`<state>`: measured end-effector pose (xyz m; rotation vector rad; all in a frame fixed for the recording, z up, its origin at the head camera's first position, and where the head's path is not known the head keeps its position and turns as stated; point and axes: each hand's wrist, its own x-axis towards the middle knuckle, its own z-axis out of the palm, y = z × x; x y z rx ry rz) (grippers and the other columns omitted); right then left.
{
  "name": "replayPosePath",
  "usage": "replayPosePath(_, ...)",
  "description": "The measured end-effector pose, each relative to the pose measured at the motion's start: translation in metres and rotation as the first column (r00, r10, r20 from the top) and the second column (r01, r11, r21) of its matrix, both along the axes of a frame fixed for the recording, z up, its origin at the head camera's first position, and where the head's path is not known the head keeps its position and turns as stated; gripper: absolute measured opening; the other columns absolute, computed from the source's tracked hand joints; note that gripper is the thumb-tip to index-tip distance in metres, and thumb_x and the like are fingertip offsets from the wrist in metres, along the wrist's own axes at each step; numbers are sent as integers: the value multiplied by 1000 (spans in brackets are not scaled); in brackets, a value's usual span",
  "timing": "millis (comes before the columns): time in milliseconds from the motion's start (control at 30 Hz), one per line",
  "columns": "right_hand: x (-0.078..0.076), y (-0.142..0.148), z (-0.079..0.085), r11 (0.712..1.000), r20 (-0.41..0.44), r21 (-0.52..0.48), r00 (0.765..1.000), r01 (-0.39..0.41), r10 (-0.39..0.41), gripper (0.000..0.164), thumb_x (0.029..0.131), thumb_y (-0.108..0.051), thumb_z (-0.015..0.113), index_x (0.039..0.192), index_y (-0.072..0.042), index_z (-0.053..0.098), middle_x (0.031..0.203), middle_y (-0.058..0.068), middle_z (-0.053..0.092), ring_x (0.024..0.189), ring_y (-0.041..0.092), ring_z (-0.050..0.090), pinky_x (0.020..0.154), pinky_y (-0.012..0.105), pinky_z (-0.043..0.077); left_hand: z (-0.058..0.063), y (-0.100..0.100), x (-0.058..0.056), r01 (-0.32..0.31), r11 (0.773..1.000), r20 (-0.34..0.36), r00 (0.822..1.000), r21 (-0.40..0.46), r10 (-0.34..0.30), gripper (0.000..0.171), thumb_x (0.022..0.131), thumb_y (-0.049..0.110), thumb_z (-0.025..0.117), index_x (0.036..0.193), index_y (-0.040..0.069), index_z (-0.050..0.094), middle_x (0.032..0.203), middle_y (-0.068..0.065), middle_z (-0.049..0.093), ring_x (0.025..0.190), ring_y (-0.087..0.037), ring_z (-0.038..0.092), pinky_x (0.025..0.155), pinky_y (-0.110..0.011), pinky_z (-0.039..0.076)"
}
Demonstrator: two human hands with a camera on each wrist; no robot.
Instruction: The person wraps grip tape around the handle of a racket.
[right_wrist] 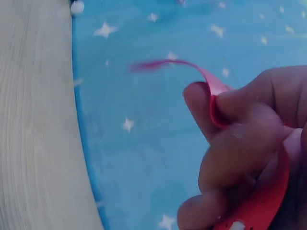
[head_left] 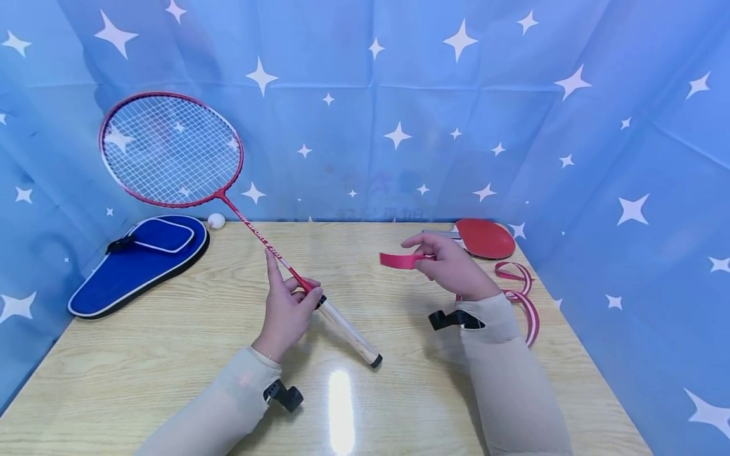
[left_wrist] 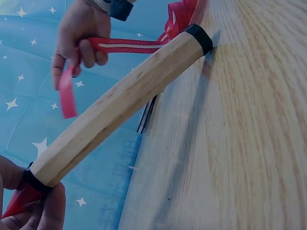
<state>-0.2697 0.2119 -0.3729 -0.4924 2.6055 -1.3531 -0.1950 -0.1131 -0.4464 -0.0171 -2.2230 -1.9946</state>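
My left hand (head_left: 287,315) pinches a red badminton racket (head_left: 246,223) where the shaft meets the handle. The racket is tilted, its strung head up at the left. Its bare wooden handle (left_wrist: 115,108) has black ends and slopes down to the right, the butt close over the table. At the right, my right hand (head_left: 453,263) pinches a red grip tape (head_left: 399,260) near one end, and a short free end juts out to the left. The rest of the tape (left_wrist: 129,46) runs back from the hand to loose coils (head_left: 530,310) on the table.
A blue paddle case (head_left: 137,272) lies at the left, with a white ball (head_left: 216,220) beside it at the table's back edge. A red table tennis paddle (head_left: 485,239) lies at the back right, partly behind my right hand. A starry blue curtain (head_left: 353,114) surrounds the wooden table (head_left: 171,380).
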Motion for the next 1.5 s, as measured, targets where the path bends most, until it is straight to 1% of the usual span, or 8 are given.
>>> replayPosePath(67,5,-8,3,1000,-7,-6,1000,-30,30,39,99,-7,66,134,-22,66,98,11,68,64,28,49,54,30,42,0,0,0,1,1000,-1,1000,0,-1,123,98,4,72,161,51,-23,115,-23,72,86,-26,75,83,-24,62)
replayPosePath(133,10,-16,6,998,-14,-10,998,-59,59,39,99,-5,65,133,-23,66,96,11,67,64,27,47,56,30,42,0,1,-1,0,1000,-3,1000,-1,0,123,98,4,72,161,50,-23,116,-24,71,86,-26,75,83,-24,62)
replayPosePath(400,19,-48,13,985,17,-82,988,-153,155,38,96,-3,63,132,-17,66,98,9,70,66,26,49,59,31,43,0,1,-1,-9,1000,-9,1000,-6,9,124,97,3,73,162,47,-23,115,-23,72,85,-24,75,83,-23,62)
replayPosePath(567,20,-65,17,976,18,-82,979,-201,203,35,96,-9,70,129,-19,67,95,8,71,70,25,55,63,33,48,0,0,-1,-7,1000,-3,1000,-2,7,123,97,4,73,162,49,-22,112,-18,74,86,-25,76,84,-24,62)
replayPosePath(733,18,-78,21,961,19,-96,965,-258,261,34,95,-11,75,127,-21,68,92,8,72,66,24,50,61,32,46,-1,0,-1,4,1000,-9,1000,-4,-4,122,98,5,72,163,48,-22,113,-18,74,87,-27,77,84,-25,62)
replayPosePath(1167,18,-94,9,930,44,-197,945,-309,323,35,95,-2,69,128,-12,67,92,10,72,63,23,47,58,29,45,-2,-1,-2,6,999,36,999,34,-7,115,102,5,65,160,54,-22,122,-17,72,96,-26,79,88,-29,62)
replayPosePath(1367,14,-99,1,917,18,-210,936,-340,351,34,94,0,67,127,-9,67,93,9,76,59,21,45,54,28,39,0,0,-2,-5,999,29,1000,48,4,113,102,1,60,162,50,-22,124,-18,72,92,-24,78,80,-29,64)
replayPosePath(1500,12,-105,-8,920,-19,-205,941,-335,338,32,94,2,64,124,-8,67,90,8,74,56,18,42,52,27,38,-1,1,-3,-3,999,20,1000,50,2,113,101,-1,59,162,49,-22,124,-20,73,90,-23,78,79,-29,63)
